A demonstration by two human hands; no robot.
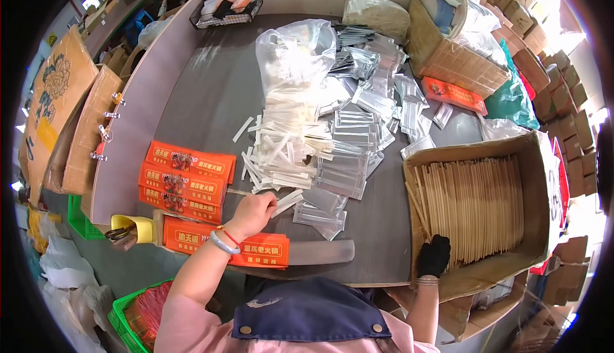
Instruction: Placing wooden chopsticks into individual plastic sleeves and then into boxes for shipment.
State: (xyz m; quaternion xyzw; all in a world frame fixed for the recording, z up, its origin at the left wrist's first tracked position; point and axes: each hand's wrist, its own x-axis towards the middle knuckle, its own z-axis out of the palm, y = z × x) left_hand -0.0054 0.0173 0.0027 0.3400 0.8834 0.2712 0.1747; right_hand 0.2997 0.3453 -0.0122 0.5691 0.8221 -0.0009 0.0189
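The bare left hand (254, 214) is positioned over the dark grey flat work table (204, 97), above the near orange-red printed flat packets (265, 251). Its fingers are curled inward in a narrow, fist-like form. Directly beside the fingertips lie narrow white flat strips (289, 203), with their long axis running from the hand away from the person and to the right. Whether the hand grips them cannot be told.

The black-gloved right hand (435, 256) is inside the open brown cardboard box (536, 193), at its near left corner. It touches the near ends of the thin tan wooden sticks (473, 209); its fingers are partly hidden, so a grip cannot be confirmed. The sticks lie side by side in the box, their long axis running away from the person, far ends toward the back wall. At the left wall, a few sticks are slanted, far ends further left.

The orange-red packets on the left have their long axis crosswise, right ends slightly nearer the person. Beyond the left hand, a heap of white strips (291, 142) lies at mixed angles, many crosswise. To its right, clear flat plastic packets (345, 167) overlap in a column, mostly crosswise.
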